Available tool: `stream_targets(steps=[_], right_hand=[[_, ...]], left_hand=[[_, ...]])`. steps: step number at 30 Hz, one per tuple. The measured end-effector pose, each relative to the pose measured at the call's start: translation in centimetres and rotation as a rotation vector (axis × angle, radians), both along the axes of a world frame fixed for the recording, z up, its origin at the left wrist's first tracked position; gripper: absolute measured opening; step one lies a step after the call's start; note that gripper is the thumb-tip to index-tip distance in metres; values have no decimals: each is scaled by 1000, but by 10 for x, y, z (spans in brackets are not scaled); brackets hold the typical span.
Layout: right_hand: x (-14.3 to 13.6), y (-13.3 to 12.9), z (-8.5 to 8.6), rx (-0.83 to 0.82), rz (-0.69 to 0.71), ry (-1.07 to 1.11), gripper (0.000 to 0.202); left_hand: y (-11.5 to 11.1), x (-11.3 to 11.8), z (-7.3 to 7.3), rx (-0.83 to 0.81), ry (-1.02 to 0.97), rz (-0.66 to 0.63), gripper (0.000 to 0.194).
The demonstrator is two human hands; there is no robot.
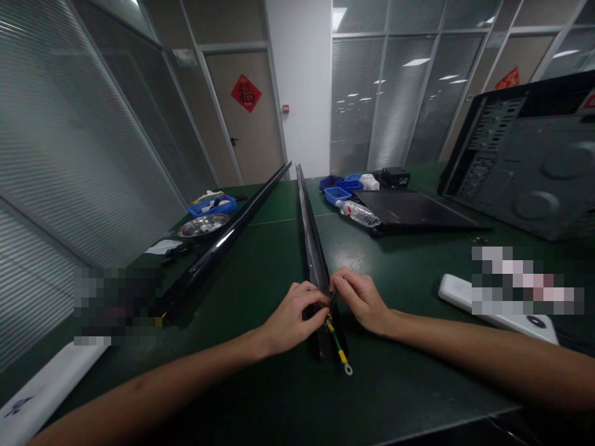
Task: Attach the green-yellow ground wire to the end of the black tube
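Observation:
A long, glossy black rail [312, 241] runs away from me along the table. My left hand [297, 314] rests over its near end, thumb and forefinger pinched together close to the upper end of a short yellow-green ground wire [335, 341]. What those fingertips grip is hidden. From there the wire hangs down the rail, with a ring terminal [348, 369] at its loose lower end. My right hand [360, 300] is closed on a small, thin metal tool [333, 300], whose lower tip comes down near the wire's upper end. Its exact kind is too small to tell.
Another black rail [227, 238] lies to the left. Beyond it are a metal dish [204, 225] and a blue tray [211, 206]. On the right are a plastic bottle [357, 213], blue bins [337, 196], a dark flat panel [413, 210], a computer case [525, 161] and a white device [458, 292].

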State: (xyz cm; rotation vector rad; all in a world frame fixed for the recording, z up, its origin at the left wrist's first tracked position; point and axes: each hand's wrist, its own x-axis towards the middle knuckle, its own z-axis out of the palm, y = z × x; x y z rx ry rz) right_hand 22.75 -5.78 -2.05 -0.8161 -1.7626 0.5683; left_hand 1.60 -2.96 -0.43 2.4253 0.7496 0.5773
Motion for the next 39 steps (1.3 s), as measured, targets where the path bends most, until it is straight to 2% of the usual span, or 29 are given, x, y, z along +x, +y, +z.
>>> stream_targets(steps=[11, 18, 24, 30, 39], right_hand=[[0, -3, 1, 53, 7, -17, 31], [4, -2, -1, 83, 49, -23, 33], [5, -3, -4, 161, 73, -121, 30], [2, -4, 3, 163, 79, -167, 29], [3, -2, -2, 124, 84, -103, 34]], left_hand=[[-1, 1, 5, 6, 0, -28, 9], [0, 2, 3, 45, -13, -47, 6], [0, 3, 4, 41, -21, -61, 4], [-1, 3, 6, 17, -5, -47, 4], [-1, 2, 9, 9, 30, -54, 5]])
